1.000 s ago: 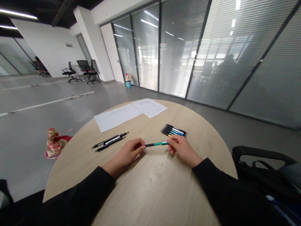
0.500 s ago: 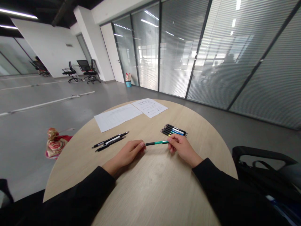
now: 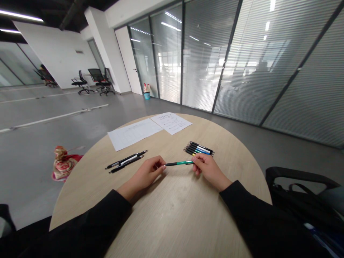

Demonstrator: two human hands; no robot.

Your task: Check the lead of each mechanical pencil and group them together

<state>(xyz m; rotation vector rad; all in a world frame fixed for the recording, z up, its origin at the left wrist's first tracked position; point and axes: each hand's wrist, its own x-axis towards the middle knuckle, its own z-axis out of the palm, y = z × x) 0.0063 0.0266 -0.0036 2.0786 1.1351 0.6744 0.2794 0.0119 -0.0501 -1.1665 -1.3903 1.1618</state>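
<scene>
A green and black pen (image 3: pixel 179 163) is held level just above the round wooden table (image 3: pixel 172 215), one end in each hand. My left hand (image 3: pixel 147 173) pinches its black tip end with curled fingers. My right hand (image 3: pixel 208 168) grips the green end. Just behind my right hand lies a bundle of several pens (image 3: pixel 199 148), black, blue and yellow. Two black pens (image 3: pixel 125 161) lie side by side to the left of my left hand.
Two white paper sheets (image 3: pixel 149 128) lie at the table's far edge. A black bag (image 3: pixel 301 200) sits on the right beside the table. A red patterned bag (image 3: pixel 63 163) lies on the floor at left. Office chairs stand far back by the wall.
Both hands keep hold of the green pen; my left hand's fingers shifted slightly at the tip. Nothing else has moved.
</scene>
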